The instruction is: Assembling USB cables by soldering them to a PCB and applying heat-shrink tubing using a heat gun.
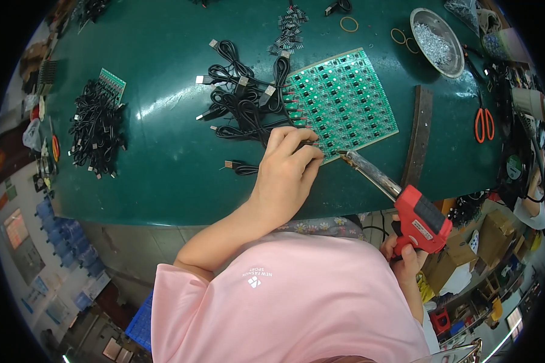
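A green circuit board panel [345, 100] lies on the green table, its rows filled with small black and white parts. Black USB cables [242, 109] are bunched along its left edge, with red wire ends reaching onto the board. My left hand [287, 166] is closed in a pinch at the panel's lower left corner, on a cable's wire end. In my right hand [406, 254] is a red soldering gun [421, 221], gripped by its handle. Its metal barrel [375, 175] points up and left, and the tip is at the board's lower edge, close to my left fingertips.
Right of the panel lie a dark flat bar [418, 136] and orange-handled scissors [484, 124]. A metal bowl [415, 27] of silvery bits stands at the far right, near rubber bands [349, 24]. More bundled cables [97, 127] lie at the left, small black parts [289, 30] at the back.
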The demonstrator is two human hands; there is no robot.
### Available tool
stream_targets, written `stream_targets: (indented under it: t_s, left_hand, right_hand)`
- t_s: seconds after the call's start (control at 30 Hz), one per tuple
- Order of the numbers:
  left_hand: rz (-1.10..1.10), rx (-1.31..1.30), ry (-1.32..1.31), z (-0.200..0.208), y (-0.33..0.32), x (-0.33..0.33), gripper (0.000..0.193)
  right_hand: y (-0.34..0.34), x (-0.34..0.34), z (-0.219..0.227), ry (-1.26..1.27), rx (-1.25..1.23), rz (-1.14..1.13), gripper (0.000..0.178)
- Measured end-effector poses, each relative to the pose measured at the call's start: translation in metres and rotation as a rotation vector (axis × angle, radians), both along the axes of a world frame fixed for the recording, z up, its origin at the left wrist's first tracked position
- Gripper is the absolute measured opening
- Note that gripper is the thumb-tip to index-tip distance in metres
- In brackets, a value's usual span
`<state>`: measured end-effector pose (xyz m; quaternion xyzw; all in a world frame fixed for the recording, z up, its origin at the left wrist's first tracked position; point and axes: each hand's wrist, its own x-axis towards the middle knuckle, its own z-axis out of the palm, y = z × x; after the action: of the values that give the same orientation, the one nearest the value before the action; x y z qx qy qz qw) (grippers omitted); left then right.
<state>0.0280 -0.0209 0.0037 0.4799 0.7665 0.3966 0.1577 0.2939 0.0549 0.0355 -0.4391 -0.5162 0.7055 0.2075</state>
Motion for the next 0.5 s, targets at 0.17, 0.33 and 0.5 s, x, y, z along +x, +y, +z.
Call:
stream_targets:
  t_s: [0.17,0.33,0.5]
  left_hand:
    - [-0.068,-0.039,-0.072,0.005,-0.002,-0.008,0.013]
    - [-0.068,-0.065,-0.093,0.005,0.002,-0.007,0.012]
    - [-0.084,-0.092,-0.048,0.001,0.002,-0.004,0.014]
  right_hand:
    - [0.002,0.009,-0.001,0.033,-0.072,0.039,0.066]
    - [-0.002,0.008,-0.004,0.040,-0.051,-0.007,0.069]
    - [-0.005,0.015,-0.004,0.025,-0.066,-0.018,0.066]
